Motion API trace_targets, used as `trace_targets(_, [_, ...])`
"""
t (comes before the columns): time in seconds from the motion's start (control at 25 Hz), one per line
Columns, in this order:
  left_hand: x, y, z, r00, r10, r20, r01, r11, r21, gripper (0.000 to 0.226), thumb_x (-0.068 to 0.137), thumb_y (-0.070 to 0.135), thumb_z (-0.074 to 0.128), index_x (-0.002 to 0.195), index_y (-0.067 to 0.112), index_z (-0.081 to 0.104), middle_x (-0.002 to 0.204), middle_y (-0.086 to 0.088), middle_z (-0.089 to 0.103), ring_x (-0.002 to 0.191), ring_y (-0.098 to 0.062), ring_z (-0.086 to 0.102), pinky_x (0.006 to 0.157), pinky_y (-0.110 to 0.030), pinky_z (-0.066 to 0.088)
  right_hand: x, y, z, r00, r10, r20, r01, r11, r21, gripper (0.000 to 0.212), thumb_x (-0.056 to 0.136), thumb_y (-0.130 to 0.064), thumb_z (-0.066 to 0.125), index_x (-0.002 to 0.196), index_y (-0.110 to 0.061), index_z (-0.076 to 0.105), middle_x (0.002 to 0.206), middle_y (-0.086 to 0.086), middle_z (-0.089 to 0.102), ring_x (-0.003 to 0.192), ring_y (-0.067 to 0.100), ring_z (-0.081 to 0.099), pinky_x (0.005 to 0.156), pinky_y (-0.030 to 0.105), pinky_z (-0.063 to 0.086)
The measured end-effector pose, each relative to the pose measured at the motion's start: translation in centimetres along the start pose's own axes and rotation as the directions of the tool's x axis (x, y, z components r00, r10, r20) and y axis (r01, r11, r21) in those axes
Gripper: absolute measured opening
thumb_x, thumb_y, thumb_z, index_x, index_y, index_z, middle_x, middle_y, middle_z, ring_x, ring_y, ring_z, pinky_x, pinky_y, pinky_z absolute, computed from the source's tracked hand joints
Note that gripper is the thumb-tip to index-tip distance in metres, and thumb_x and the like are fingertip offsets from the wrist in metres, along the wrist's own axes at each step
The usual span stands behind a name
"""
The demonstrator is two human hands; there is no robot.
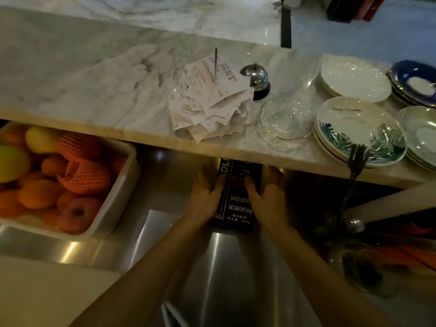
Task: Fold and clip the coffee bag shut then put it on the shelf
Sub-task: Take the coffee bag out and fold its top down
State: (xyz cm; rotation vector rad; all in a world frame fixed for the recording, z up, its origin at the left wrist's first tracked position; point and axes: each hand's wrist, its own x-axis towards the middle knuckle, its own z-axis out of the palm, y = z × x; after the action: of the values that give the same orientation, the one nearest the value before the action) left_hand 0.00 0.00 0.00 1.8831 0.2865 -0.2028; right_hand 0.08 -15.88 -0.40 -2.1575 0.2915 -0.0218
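A dark coffee bag (236,204) with white lettering stands on the steel counter (212,267), its top hidden under the edge of the marble shelf (94,86). My left hand (204,197) presses against the bag's left side. My right hand (266,197) grips its right side, thumb on the front. No clip is in view.
A white tray of oranges and apples (122,185) sits at the left on the counter. On the marble shelf lie a spike of receipts (212,100), a service bell (256,79), a glass dish (285,121) and stacks of plates (358,131). Dark clutter fills the right.
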Motion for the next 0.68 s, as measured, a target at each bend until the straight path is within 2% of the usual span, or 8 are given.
trace_targets(0.08, [1.4,-0.5,0.8,0.997,-0.067,0.031,0.069,0.996,-0.055,0.055,0.098,0.044,0.049,0.146,0.026,0.030,0.140,-0.005,0.050,0.129,-0.029,0.052,0.108,-0.048,0.043,1.2,0.3,1.3,0.981,0.180,0.074,-0.191,0.965,0.182,0.069,0.085,-0.057,0.058,0.142,-0.031,0.030,0.144,0.003,0.045,0.122,0.024,0.053,0.101,0.043,0.045])
trace_targets(0.2, [2.8,-1.2,1.6,0.985,-0.151,0.083,0.165,0.967,-0.194,0.039,0.098,0.044,0.049,0.133,0.028,0.044,0.118,0.000,0.062,0.114,-0.026,0.063,0.098,-0.043,0.050,2.2,0.7,2.1,0.927,0.341,0.154,-0.374,0.862,0.341,0.051,0.089,-0.049,0.058,0.132,-0.024,0.047,0.128,0.003,0.060,0.102,0.016,0.061,0.090,0.034,0.047])
trace_targets(0.28, [2.7,-1.3,2.1,0.987,-0.139,0.077,0.150,0.974,-0.168,0.035,0.099,0.042,0.047,0.129,0.024,0.050,0.114,0.001,0.063,0.108,-0.021,0.064,0.090,-0.034,0.051,2.0,0.7,2.0,0.918,0.357,0.171,-0.396,0.820,0.413,0.043,0.092,-0.041,0.057,0.129,-0.020,0.050,0.122,0.005,0.063,0.087,0.010,0.061,0.076,0.026,0.049])
trace_targets(0.32, [2.4,-1.2,2.2,0.991,-0.119,0.065,0.127,0.981,-0.143,0.033,0.100,0.040,0.048,0.127,0.023,0.051,0.113,0.002,0.064,0.105,-0.019,0.064,0.084,-0.027,0.052,1.7,0.5,1.9,0.918,0.356,0.173,-0.396,0.811,0.430,0.042,0.092,-0.040,0.057,0.129,-0.020,0.051,0.122,0.004,0.063,0.087,0.009,0.062,0.075,0.026,0.050])
trace_targets(0.4, [1.7,-1.2,2.2,0.994,-0.099,0.041,0.105,0.976,-0.190,0.026,0.100,0.034,0.050,0.123,0.022,0.053,0.109,0.006,0.066,0.099,-0.012,0.066,0.073,-0.013,0.052,1.1,0.8,1.8,0.926,0.341,0.162,-0.378,0.830,0.411,0.044,0.091,-0.042,0.059,0.130,-0.024,0.050,0.123,0.000,0.064,0.097,0.015,0.064,0.086,0.035,0.052])
trace_targets(0.48, [0.3,-0.8,1.8,0.993,-0.107,0.040,0.113,0.968,-0.224,0.026,0.100,0.029,0.051,0.124,0.020,0.052,0.105,0.007,0.065,0.093,-0.007,0.065,0.066,-0.008,0.052,0.0,0.7,1.6,0.943,0.296,0.154,-0.333,0.856,0.396,0.041,0.092,-0.037,0.059,0.130,-0.023,0.050,0.119,-0.002,0.064,0.103,0.017,0.063,0.089,0.036,0.051])
trace_targets(0.6, [-1.5,-1.4,1.1,0.990,-0.132,0.049,0.139,0.973,-0.186,0.022,0.100,0.027,0.051,0.121,0.020,0.051,0.111,0.000,0.065,0.102,-0.018,0.066,0.080,-0.026,0.055,-2.0,0.2,1.1,0.952,0.243,0.184,-0.301,0.851,0.430,0.030,0.094,-0.025,0.057,0.122,-0.018,0.051,0.107,-0.004,0.063,0.097,0.013,0.063,0.078,0.025,0.051])
trace_targets(0.68, [-3.3,-2.0,0.5,0.985,-0.161,0.063,0.170,0.968,-0.184,0.025,0.099,0.028,0.053,0.120,0.016,0.052,0.117,-0.005,0.067,0.107,-0.023,0.066,0.093,-0.043,0.055,-4.1,0.2,1.0,0.939,0.248,0.240,-0.334,0.826,0.453,0.025,0.095,-0.024,0.057,0.118,-0.020,0.051,0.109,-0.001,0.064,0.097,0.013,0.064,0.079,0.028,0.054])
